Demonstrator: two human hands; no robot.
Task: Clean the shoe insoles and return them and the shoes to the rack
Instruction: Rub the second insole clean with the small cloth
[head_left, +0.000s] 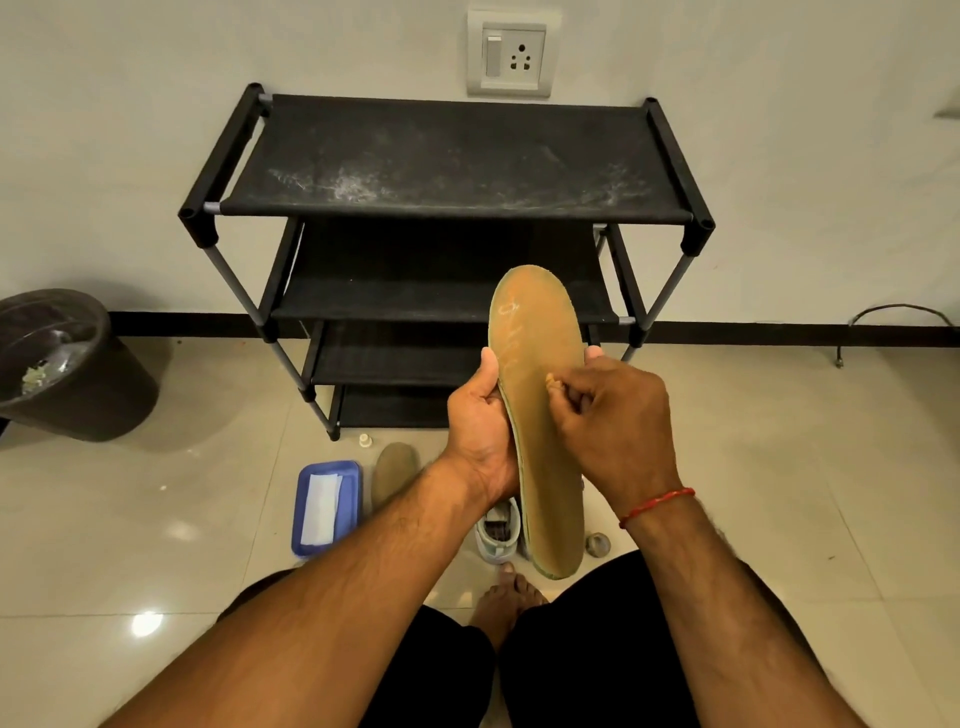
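Head view: a seated person cleans a tan insole (540, 415), held up before the empty black rack (447, 161). The left hand (480, 431) cups its edge; the right hand (608, 415), fingers pinched, picks at its face. Next, likely, the second insole (395, 470) on the floor.

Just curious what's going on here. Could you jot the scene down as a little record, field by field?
held item: tan insole, upright in front of the rack
left hand: grips the insole's left edge
right hand: fingers pinched on its surface
second insole: on the floor
blue tray: on the floor, white cloth inside
shoe: on the floor, partly hidden
rack: black, top shelf dusty, no shoes visible
bin: far left
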